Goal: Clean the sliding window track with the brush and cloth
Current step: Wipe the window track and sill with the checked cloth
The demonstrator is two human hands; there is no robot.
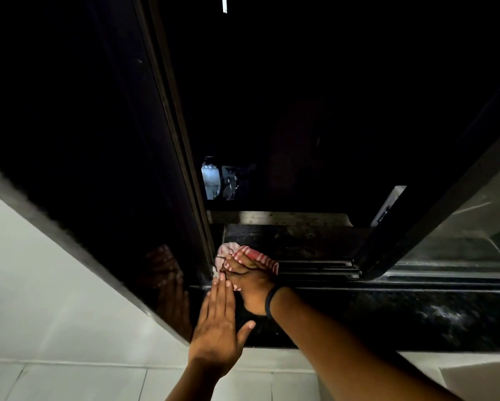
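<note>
Wiping step in hand. Right hand (pixel 250 280) clutches red-and-white cloth (pixel 244 256), pressed into track (pixel 315 267) at lower centre. Left hand (pixel 218 322) flat, fingers straight together, beside sash (pixel 121 227). No brush visible. Next, likely: drag cloth rightward along grooves.

right hand (pixel 250 280) pressing red-and-white checked cloth (pixel 244 256) into window track (pixel 315 269) | left hand (pixel 217 322) flat, fingers extended, against dark sliding pane (pixel 112 198)

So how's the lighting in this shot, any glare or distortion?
Head view: very dark beyond the window; the hands are lit, right hand on the cloth, left hand mirrored in the glossy sliding panel; wide-angle lens splays the frame lines.
</note>
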